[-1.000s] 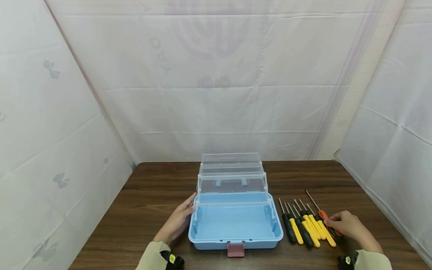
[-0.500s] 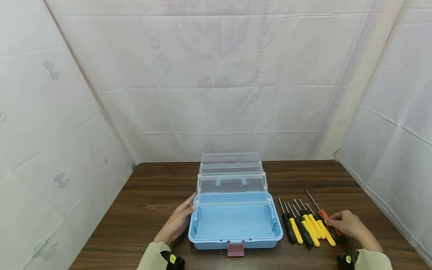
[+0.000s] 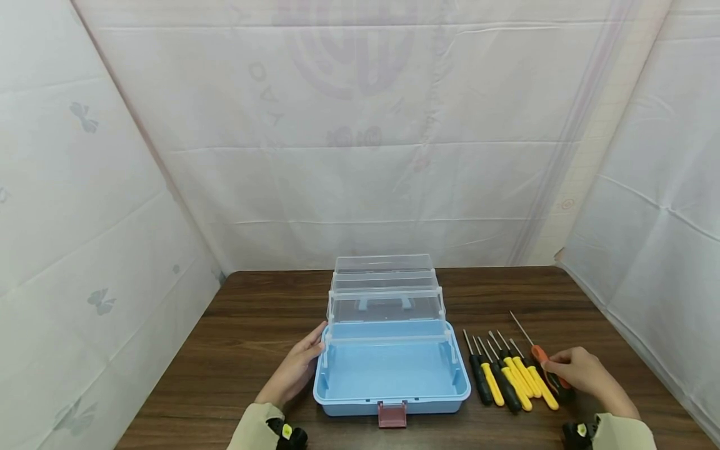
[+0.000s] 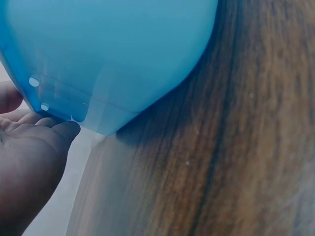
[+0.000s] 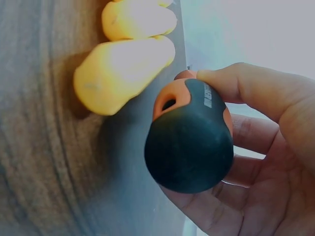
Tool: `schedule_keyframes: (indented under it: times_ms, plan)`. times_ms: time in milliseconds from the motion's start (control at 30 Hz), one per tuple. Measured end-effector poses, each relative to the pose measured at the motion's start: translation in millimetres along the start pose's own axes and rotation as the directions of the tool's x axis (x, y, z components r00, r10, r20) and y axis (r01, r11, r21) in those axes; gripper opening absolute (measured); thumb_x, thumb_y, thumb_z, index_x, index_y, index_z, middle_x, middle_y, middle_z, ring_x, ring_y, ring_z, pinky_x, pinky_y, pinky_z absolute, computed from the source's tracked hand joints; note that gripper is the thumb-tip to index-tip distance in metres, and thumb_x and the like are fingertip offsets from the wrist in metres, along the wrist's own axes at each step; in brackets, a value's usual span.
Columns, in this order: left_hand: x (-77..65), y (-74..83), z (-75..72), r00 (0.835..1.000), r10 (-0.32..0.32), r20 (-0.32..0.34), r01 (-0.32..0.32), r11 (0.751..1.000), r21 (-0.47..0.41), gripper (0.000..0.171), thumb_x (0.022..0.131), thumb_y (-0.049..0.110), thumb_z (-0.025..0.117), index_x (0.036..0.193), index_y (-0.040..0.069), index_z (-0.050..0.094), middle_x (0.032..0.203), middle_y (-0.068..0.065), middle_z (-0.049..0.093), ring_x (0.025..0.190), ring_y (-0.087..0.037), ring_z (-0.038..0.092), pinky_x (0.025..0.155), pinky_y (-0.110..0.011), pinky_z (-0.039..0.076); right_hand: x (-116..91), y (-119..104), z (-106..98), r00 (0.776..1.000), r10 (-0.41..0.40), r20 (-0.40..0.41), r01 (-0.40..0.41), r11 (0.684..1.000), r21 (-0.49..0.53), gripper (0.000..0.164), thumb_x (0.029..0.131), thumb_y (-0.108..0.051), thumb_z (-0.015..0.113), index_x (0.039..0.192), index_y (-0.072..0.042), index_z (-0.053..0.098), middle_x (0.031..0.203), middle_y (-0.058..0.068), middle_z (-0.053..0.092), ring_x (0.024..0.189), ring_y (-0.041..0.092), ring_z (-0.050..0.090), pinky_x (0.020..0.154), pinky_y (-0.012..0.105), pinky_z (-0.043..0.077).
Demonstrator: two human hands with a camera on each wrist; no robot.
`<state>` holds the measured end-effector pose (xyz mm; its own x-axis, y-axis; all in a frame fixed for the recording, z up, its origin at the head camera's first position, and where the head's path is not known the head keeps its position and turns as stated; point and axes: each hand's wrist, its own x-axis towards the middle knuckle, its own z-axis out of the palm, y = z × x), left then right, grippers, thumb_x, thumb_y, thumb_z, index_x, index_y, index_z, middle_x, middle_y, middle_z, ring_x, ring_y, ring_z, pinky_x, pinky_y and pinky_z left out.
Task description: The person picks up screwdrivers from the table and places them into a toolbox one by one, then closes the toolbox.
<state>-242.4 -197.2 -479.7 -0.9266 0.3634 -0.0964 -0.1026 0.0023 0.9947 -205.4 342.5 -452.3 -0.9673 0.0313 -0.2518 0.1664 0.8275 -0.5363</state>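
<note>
A light blue toolbox [image 3: 394, 372] stands open on the table, its clear trays and lid [image 3: 385, 290] folded up behind. At the box's left side my left hand [image 3: 295, 372] holds the edge. In the left wrist view its fingers [image 4: 54, 129] curl against the blue wall. My right hand [image 3: 582, 375] grips a screwdriver with an orange and black handle [image 5: 189, 137], thumb on one side and fingers round the other. The shaft points away to the upper left; its handle end is raised off the tabletop in the right wrist view.
Several screwdrivers with yellow and black handles [image 3: 509, 375] lie side by side between the toolbox and my right hand. A mauve latch [image 3: 392, 414] hangs at the box front. White sheeting [image 3: 360, 156] surrounds the brown wooden table [image 3: 270, 300].
My right hand has shifted slightly up with the orange and black screwdriver, whose tip has moved a little farther away. The left hand and toolbox look unchanged.
</note>
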Motion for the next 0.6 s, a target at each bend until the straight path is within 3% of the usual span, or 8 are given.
schedule_keyframes:
  times_ms: [200, 600]
  plan:
    - [0.1, 0.5, 0.1, 1.0, 0.0, 0.002, 0.0, 1.0, -0.006, 0.062, 0.102, 0.021, 0.043, 0.154, 0.004, 0.014, 0.161, -0.019, 0.005, 0.148, -0.036, 0.002, 0.118, -0.053, 0.007, 0.5, -4.8, -4.5, 1.0, -0.016, 0.005, 0.016, 1.0, -0.004, 0.048, 0.09, -0.033, 0.063, 0.107, 0.012, 0.066, 0.092, 0.016, 0.07, 0.079, 0.021, 0.064, 0.067, 0.04, 0.055]
    - [-0.4, 0.6, 0.5, 1.0, -0.004, -0.001, 0.004, 1.0, -0.01, 0.061, 0.102, 0.021, 0.043, 0.154, 0.005, 0.014, 0.161, -0.019, 0.004, 0.148, -0.036, 0.002, 0.118, -0.054, 0.007, 3.0, -13.5, -10.6, 0.999, -0.044, 0.002, 0.044, 0.999, 0.03, 0.052, 0.088, -0.038, 0.064, 0.107, 0.01, 0.067, 0.089, 0.011, 0.071, 0.075, 0.016, 0.063, 0.063, 0.037, 0.054]
